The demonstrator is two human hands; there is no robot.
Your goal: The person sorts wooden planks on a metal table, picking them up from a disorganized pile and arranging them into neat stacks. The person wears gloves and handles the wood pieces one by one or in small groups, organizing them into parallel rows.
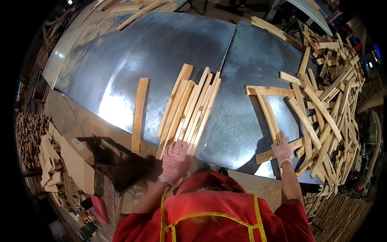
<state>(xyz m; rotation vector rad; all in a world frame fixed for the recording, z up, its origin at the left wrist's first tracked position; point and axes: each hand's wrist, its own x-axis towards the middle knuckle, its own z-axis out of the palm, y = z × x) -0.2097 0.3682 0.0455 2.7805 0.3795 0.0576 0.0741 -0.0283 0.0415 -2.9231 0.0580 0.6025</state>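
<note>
Both my hands wear pale pinkish work gloves. My left hand [175, 159] is closed over the near ends of a row of wooden strips [193, 109], which lie side by side on the metal table [161, 44]. Its fingers are bunched together, and the strip ends beneath them are partly hidden. Farther right, my right hand [282, 149] grips the near end of a long wooden strip [266, 111]; a second strip seems to lie against it. That piece slants away from me, its far end by a crosswise strip [270, 91].
A large jumbled heap of wood strips [334, 105] covers the table's right side. One lone strip [139, 115] lies left of the row. More strips [139, 15] lie at the far left. Below the table's left edge are a cardboard box [74, 161] and wood offcuts [50, 165].
</note>
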